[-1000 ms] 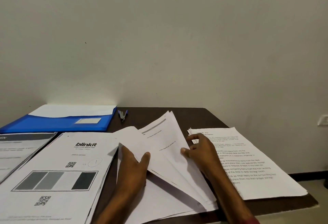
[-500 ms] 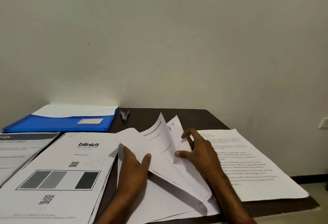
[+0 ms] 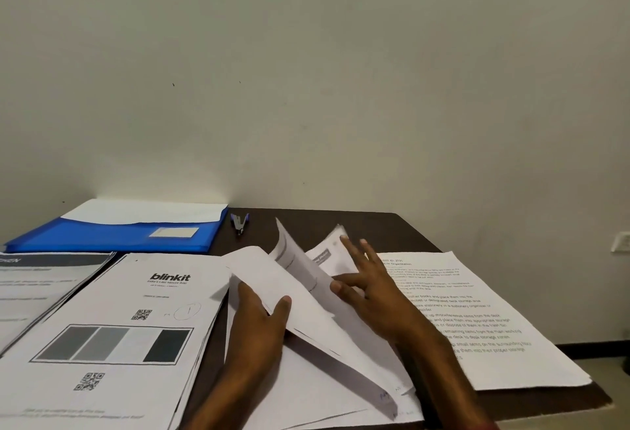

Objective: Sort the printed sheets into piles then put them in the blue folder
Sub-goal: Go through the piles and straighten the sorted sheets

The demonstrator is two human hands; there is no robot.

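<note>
"Midway along the counter [image 3: 341, 225], what are the hands on?"

"The fanned sheets [image 3: 327, 337]. The left hand [image 3: 259, 324] grips one lifted leaf, thumb on top and fingers beneath. The right hand [image 3: 371, 293] is spread wide, fingertips against the upright leaves just beside it (that part is a little blurred)."

"And the piles?"

"The blinkit pile [image 3: 112, 327] lies just left of the left hand, with another pile [image 3: 44, 283] at the far left edge. The text pile [image 3: 494, 327] lies right of the right hand, the forearm crossing its near corner."

"The blue folder [image 3: 112, 238]?"

"Back left by the wall, well apart from both hands, a white sheet showing at its top. A small blue-and-silver tool [image 3: 240, 223] lies just right of it."
</note>
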